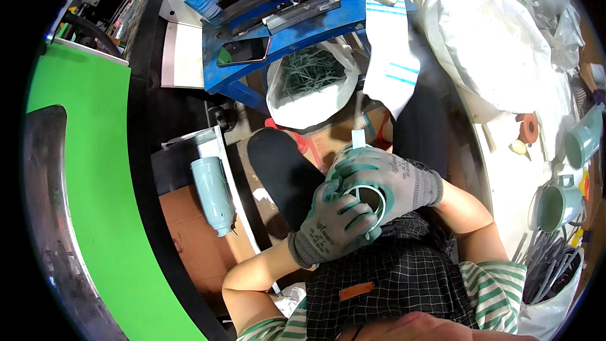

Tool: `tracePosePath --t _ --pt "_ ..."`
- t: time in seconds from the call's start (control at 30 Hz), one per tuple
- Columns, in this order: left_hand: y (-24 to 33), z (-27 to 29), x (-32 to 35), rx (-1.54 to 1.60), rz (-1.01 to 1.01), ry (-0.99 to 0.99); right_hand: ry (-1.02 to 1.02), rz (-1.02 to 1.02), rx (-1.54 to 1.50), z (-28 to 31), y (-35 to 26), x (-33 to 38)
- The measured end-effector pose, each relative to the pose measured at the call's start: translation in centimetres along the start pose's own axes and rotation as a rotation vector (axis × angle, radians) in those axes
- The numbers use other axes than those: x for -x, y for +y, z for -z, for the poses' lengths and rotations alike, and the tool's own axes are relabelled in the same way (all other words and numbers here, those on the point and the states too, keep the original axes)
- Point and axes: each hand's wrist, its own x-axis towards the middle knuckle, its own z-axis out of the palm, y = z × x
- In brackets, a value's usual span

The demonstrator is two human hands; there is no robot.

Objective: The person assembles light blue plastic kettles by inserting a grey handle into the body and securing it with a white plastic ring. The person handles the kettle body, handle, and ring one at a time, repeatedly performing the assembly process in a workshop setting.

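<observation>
The person sits with both gloved hands together above the lap, holding a pale blue-green plastic part [382, 201]; its round open end faces up toward the person, and a small flat tab sticks out at its far end. The left hand [331, 227] grips the near left side, its fingers curled against the part beside the open rim; the right hand [388, 180] lies over the far and right side, its fingers bent around it and pressed close; the hands meet over the part, so the exact place of each fingertip cannot be told.

To the left, a similar blue-green cylinder [213, 192] lies in a box [189, 240] with a brown cardboard bottom; beyond the knees, a white sack [306, 110] stands open with thin dark green scraps [312, 69] inside; behind it is a blue tabletop [218, 79] carrying a phone [243, 52] and a metal bar [303, 12]; a striped white sheet [391, 44] hangs down from its right end.

On the right, a reddish-brown roll [528, 128] sits on a white surface [505, 177]; two blue-green cups [560, 205] stand near the far right edge.
</observation>
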Motion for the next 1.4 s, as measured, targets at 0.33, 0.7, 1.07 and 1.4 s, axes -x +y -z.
tracePosePath --t 0.33,0.7,1.07,1.4 --pt "-5.2 2.3 -0.8 -0.172 0.079 0.281 0.181 0.049 0.159 1.5 2.1 -5.2" --pt "-5.0 0.5 -3.9 0.158 0.222 0.327 0.175 0.038 0.139 5.0 -0.3 -3.6" --pt "-1.9 -1.8 -4.1 0.445 0.175 0.468 1.19 -0.799 0.963 23.7 3.5 11.7" --pt "-1.7 -2.3 -3.4 -0.099 0.211 0.296 1.154 -0.969 1.054 28.8 6.4 12.6"
